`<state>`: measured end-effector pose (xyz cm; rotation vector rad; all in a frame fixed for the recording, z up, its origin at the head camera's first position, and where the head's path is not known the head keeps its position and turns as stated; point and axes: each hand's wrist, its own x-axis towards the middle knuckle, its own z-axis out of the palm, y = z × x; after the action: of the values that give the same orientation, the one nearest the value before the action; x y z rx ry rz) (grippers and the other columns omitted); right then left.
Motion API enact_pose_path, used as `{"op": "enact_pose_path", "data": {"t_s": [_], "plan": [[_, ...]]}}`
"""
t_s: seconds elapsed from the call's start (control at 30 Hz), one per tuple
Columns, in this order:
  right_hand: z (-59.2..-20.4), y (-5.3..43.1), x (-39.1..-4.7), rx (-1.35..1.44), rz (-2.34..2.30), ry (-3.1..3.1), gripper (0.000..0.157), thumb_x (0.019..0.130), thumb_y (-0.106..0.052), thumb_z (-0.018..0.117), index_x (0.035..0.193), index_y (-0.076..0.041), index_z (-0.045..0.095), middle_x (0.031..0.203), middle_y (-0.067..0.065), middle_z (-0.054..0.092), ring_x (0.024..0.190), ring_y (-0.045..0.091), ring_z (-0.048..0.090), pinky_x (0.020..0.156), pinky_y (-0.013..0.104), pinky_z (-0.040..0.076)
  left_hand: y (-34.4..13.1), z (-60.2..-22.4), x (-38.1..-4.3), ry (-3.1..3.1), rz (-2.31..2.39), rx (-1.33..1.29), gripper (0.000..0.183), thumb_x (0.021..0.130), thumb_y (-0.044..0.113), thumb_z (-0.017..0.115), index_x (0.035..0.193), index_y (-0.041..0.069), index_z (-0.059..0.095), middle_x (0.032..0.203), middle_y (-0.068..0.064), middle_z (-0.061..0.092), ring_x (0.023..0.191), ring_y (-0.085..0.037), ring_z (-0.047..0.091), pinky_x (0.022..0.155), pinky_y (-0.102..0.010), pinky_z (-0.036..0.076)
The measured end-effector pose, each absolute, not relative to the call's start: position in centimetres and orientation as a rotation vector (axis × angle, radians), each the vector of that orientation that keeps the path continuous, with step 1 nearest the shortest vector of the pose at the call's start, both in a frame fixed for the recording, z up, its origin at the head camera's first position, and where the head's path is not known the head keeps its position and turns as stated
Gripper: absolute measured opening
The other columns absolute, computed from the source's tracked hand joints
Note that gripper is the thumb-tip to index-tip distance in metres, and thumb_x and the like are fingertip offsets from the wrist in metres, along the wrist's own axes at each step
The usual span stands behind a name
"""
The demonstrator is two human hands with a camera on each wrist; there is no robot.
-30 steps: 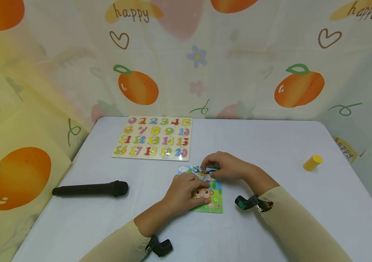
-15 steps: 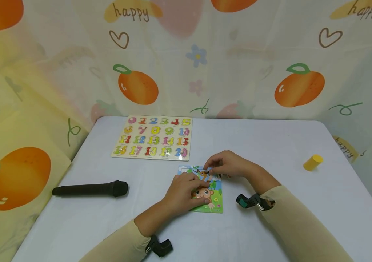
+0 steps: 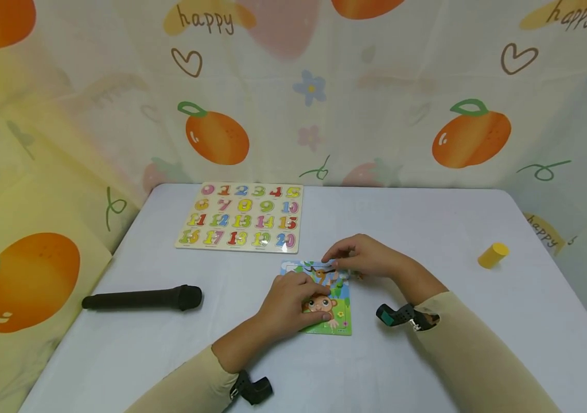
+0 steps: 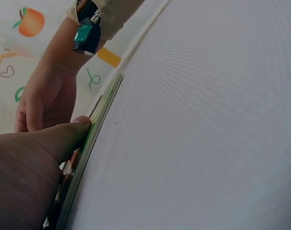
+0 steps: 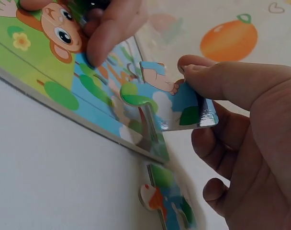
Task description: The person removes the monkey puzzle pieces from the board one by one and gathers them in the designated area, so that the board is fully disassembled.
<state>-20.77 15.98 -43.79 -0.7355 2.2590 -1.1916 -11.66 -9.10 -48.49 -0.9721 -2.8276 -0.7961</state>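
Note:
A jigsaw puzzle board (image 3: 342, 318) with a monkey picture lies flat on the table. My left hand (image 3: 287, 304) rests on it, thumb and fingers on either side of the monkey's face; in the left wrist view its thumb (image 4: 71, 134) presses on the board near the edge. Over the board's far right corner, my right hand (image 3: 368, 256) pinches a jigsaw piece (image 5: 172, 103) between thumb and fingers. That piece is blue with a foot and green leaves printed on it, held above the board. Another jigsaw piece (image 5: 169, 199) lies beside the board's edge.
A wooden number board (image 3: 241, 218) lies behind the puzzle, to the left. A black microphone (image 3: 143, 298) is on the left side of the white table (image 3: 407, 218), and a yellow cylinder (image 3: 493, 256) on the right. A printed curtain (image 3: 376, 86) hangs behind.
My right hand has shifted slightly to the right and away from me, uncovering more of the board's far right corner. My left hand stays in place.

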Motion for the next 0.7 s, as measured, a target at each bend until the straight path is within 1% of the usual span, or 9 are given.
{"op": "enact_pose_path", "data": {"t_s": [0.07, 0.17, 0.23, 0.3, 0.37, 0.47, 0.53, 0.63, 0.7], "plan": [[-43.7, 16.4, -20.7, -0.723, -1.192, 2.268, 0.02, 0.104, -0.017, 0.07, 0.121, -0.014, 0.081, 0.1, 0.0, 0.074, 0.06, 0.017, 0.052, 0.056, 0.028, 0.047, -9.1, -48.5, -11.7, -2.83, -0.794, -0.974, 0.048, 0.086, 0.055, 0.087, 0.125, 0.029, 0.08, 0.103, 0.011, 0.065, 0.097, -0.01, 0.055, 0.08, -0.033, 0.037], [-43.6, 17.1, -20.6, -0.693, -1.183, 2.3, 0.02, 0.104, -0.018, 0.071, 0.121, -0.016, 0.081, 0.103, -0.001, 0.075, 0.076, 0.021, 0.057, 0.067, 0.032, 0.049, -9.1, -48.5, -11.7, -2.839, -0.794, -0.975, 0.048, 0.086, 0.055, 0.087, 0.127, 0.03, 0.08, 0.103, 0.011, 0.065, 0.097, -0.009, 0.054, 0.08, -0.033, 0.037], [-43.6, 17.8, -20.6, -0.686, -1.173, 2.334, 0.02, 0.104, -0.018, 0.071, 0.121, -0.016, 0.081, 0.107, -0.002, 0.075, 0.087, 0.022, 0.058, 0.074, 0.035, 0.049, -9.1, -48.5, -11.7, -2.845, -0.791, -0.975, 0.049, 0.087, 0.055, 0.087, 0.128, 0.03, 0.079, 0.103, 0.011, 0.065, 0.097, -0.009, 0.054, 0.08, -0.033, 0.037], [-43.8, 18.6, -20.5, -0.677, -1.166, 2.361, 0.02, 0.104, -0.018, 0.072, 0.122, -0.016, 0.081, 0.11, -0.002, 0.075, 0.095, 0.022, 0.058, 0.079, 0.037, 0.047, -9.1, -48.5, -11.7, -2.848, -0.789, -0.975, 0.049, 0.087, 0.055, 0.087, 0.128, 0.03, 0.079, 0.103, 0.011, 0.065, 0.098, -0.009, 0.054, 0.081, -0.033, 0.038], [-43.9, 19.5, -20.5, -0.657, -1.168, 2.383, 0.021, 0.103, -0.018, 0.072, 0.122, -0.015, 0.08, 0.109, -0.001, 0.075, 0.093, 0.022, 0.058, 0.078, 0.036, 0.047, -9.1, -48.5, -11.7, -2.848, -0.789, -0.976, 0.049, 0.087, 0.055, 0.087, 0.129, 0.03, 0.079, 0.103, 0.011, 0.065, 0.098, -0.009, 0.055, 0.082, -0.034, 0.038], [-44.2, 20.9, -20.3, -0.61, -1.186, 2.397, 0.022, 0.103, -0.017, 0.073, 0.123, -0.013, 0.079, 0.103, 0.001, 0.073, 0.08, 0.019, 0.055, 0.067, 0.031, 0.045, -9.1, -48.5, -11.7, -2.845, -0.792, -0.976, 0.049, 0.086, 0.055, 0.087, 0.128, 0.03, 0.079, 0.104, 0.011, 0.065, 0.098, -0.01, 0.055, 0.082, -0.034, 0.039], [-44.3, 21.7, -20.1, -0.569, -1.212, 2.4, 0.021, 0.102, -0.015, 0.073, 0.122, -0.012, 0.077, 0.1, 0.003, 0.07, 0.077, 0.018, 0.054, 0.059, 0.029, 0.044, -9.1, -48.5, -11.6, -2.845, -0.793, -0.973, 0.049, 0.086, 0.055, 0.087, 0.128, 0.03, 0.079, 0.104, 0.011, 0.065, 0.098, -0.01, 0.055, 0.083, -0.035, 0.039], [-44.5, 22.9, -19.9, -0.532, -1.263, 2.4, 0.02, 0.101, -0.014, 0.074, 0.12, -0.009, 0.074, 0.098, 0.006, 0.067, 0.082, 0.02, 0.057, 0.06, 0.028, 0.046, -9.1, -48.5, -11.7, -2.848, -0.794, -0.966, 0.049, 0.086, 0.055, 0.087, 0.128, 0.031, 0.079, 0.104, 0.011, 0.066, 0.098, -0.01, 0.055, 0.082, -0.035, 0.039], [-44.4, 23.6, -19.8, -0.521, -1.29, 2.409, 0.019, 0.1, -0.014, 0.075, 0.118, -0.008, 0.073, 0.098, 0.006, 0.066, 0.089, 0.021, 0.058, 0.065, 0.028, 0.049, -9.1, -48.6, -11.7, -2.849, -0.795, -0.964, 0.049, 0.086, 0.055, 0.087, 0.128, 0.031, 0.079, 0.104, 0.011, 0.065, 0.097, -0.009, 0.054, 0.082, -0.034, 0.038]]}}
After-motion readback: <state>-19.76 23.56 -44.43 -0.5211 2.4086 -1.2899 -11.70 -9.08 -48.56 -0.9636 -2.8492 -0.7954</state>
